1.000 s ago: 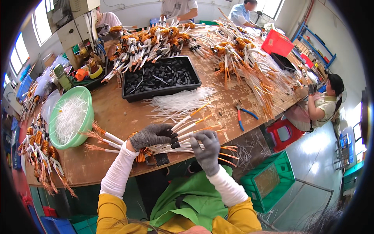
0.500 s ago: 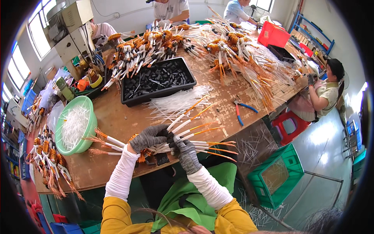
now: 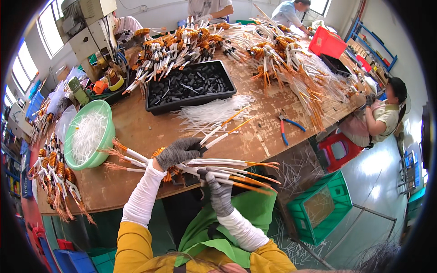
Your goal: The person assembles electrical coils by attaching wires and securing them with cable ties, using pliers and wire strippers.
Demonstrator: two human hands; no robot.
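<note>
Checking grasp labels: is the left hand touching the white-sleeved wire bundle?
Touching. The head view shows the left hand closed over the wire bundle, gloved fingers wrapped around it.

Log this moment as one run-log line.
left hand: gripping wire bundle | right hand: fingers on bundle's white sleeves | bundle: at workbench edge

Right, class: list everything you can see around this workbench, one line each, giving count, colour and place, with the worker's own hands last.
wooden workbench: one, brown, centre.
black tray: one, holding black tubes, mid-bench.
green bowl: one, full of white strands, left.
loose white strands: one pile, in front of the tray.
pliers: one, blue and red handles, right of the pile.
copper coil bundles: many, orange and white, far side.
red crate: one, far right.
red stool: one, beside a seated co-worker.
green crate: one, on the floor.
left hand: grey glove, gripping a coil with white leads.
right hand: grey glove, on those leads.
</note>
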